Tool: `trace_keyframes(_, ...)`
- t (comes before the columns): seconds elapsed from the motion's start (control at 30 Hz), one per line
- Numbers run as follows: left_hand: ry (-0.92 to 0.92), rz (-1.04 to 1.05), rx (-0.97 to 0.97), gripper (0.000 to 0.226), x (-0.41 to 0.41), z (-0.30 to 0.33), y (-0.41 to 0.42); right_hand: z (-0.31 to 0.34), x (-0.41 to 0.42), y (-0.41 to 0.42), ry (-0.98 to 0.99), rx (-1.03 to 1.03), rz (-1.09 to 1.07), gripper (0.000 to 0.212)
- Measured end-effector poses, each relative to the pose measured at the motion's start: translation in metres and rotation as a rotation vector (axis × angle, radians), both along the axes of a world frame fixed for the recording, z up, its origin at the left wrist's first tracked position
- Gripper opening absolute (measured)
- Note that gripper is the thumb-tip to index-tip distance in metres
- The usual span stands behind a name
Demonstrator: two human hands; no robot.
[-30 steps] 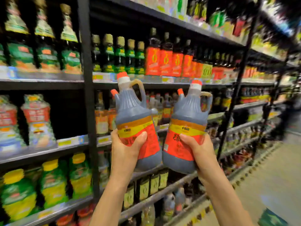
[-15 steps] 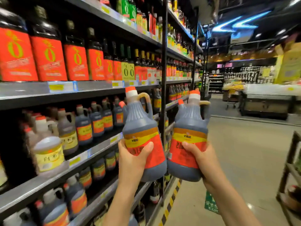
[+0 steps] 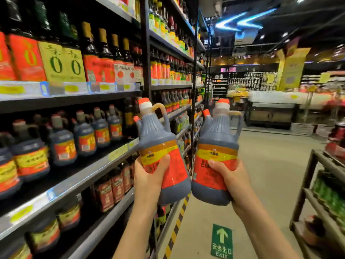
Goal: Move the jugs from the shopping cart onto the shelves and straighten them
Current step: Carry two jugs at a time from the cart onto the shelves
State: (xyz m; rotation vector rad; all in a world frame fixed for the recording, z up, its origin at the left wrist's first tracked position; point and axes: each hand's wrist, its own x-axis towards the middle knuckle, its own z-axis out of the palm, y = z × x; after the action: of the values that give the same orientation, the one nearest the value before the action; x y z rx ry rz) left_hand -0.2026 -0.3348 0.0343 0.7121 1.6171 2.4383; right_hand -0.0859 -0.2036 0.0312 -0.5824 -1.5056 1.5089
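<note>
We've got dim store lighting, blue-white ceiling strips [image 3: 240,22] glaring overhead, dark shelf recesses, heavy motion blur on both sides, and wide-angle bending at the edges.

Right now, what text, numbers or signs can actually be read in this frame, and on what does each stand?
"EXIT", with an arrow and Chinese characters too blurred to read: green floor sticker.
"0": each of the two yellow bottle labels on the upper shelf.
Brand mark on the yellow band of both held jugs, left jug and right jug: too blurred to read.
Shelf price tags: unreadable.
</note>
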Motion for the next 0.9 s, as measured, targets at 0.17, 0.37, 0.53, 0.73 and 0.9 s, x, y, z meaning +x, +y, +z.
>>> trace_keyframes(0.17,-0.019,0.054,-0.038,0.094,-0.049,-0.002,0.118,0.006,-0.047,0.12,-0.002,0.028,0.039,0.085)
trace_keyframes(0.37,-0.042,0.102,-0.035,0.085,-0.106,0.005,0.246,0.013,-0.117,0.256,-0.015,0.03,0.111,0.092)
trace_keyframes(0.53,-0.052,0.139,-0.043,0.093,-0.163,0.004,0.328,0.006,-0.183,0.346,-0.045,0.028,0.165,0.097)
trace_keyframes(0.73,-0.031,0.166,-0.042,0.09,-0.25,-0.006,0.416,-0.004,-0.28,0.439,-0.056,0.029,0.261,0.097)
trace_keyframes(0.9,-0.052,0.24,-0.073,0.086,-0.339,-0.007,0.486,-0.003,-0.37,0.508,-0.09,0.025,0.367,0.097)
